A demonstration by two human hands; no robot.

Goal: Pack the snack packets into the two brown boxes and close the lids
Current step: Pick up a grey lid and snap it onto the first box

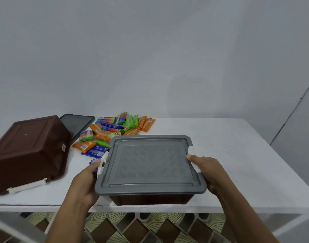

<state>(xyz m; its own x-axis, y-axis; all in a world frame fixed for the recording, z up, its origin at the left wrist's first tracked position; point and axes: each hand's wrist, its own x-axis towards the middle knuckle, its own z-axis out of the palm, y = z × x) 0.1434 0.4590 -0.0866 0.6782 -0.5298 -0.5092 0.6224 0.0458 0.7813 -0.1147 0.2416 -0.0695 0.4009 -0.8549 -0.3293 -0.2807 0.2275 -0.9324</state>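
Snack packets (115, 132) lie in a loose heap at the back of the white table (238, 155), so by my reading most of the packing is ahead of you. Your left hand (85, 179) and right hand (208, 171) grip the near brown box (150, 199) by its two sides, fingers curled round its edges at the white latches (103, 161). A grey lid (148, 163) sits on top (what is inside, I cannot tell). The second brown box (31, 149) lies tipped bottom-up at your left, with the spare lid (76, 123) flat behind it. That box needs righting, filling and closing.
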